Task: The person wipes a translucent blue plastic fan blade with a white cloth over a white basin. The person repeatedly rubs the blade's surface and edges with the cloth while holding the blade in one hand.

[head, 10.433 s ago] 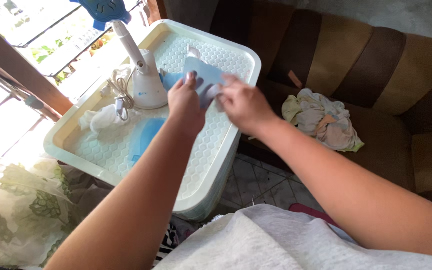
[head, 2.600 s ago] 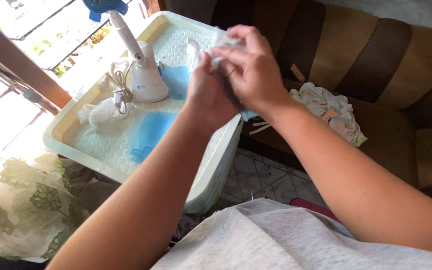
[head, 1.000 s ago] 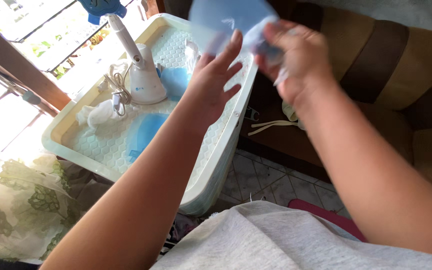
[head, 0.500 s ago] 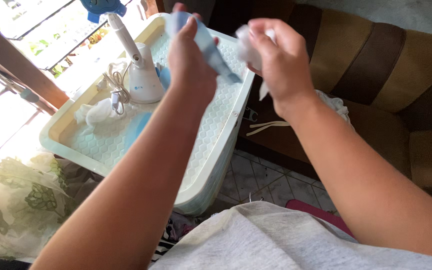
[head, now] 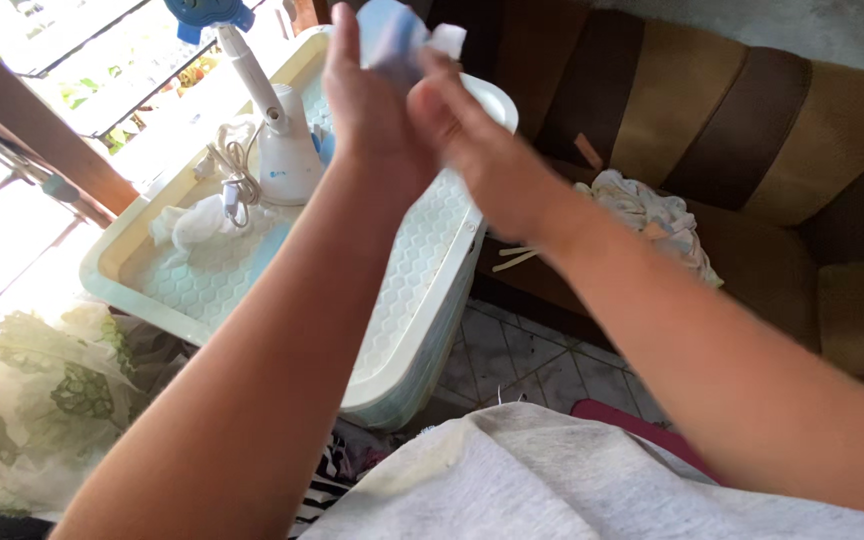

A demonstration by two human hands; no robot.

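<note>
Nearest, a grey garment (head: 512,480) fills the bottom edge. Above the cream tray's (head: 407,330) right rim, the left hand (head: 367,100) pinches a pale blue piece (head: 387,30); the right hand (head: 472,150) presses a white cloth (head: 445,40) against it. Both forearms hide the tray's middle. Beyond stand a white fan base (head: 287,160) and the brown sofa (head: 752,130).

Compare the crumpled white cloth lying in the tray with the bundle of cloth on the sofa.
The white cloth is small and plain white; the bundle of cloth is larger, mixing white, pale yellow and a tan patch. The white cloth lies in the cream tray beside the white fan base; the bundle sits on the brown striped sofa, right of both hands. Both are crumpled, and neither hand touches them.
</note>
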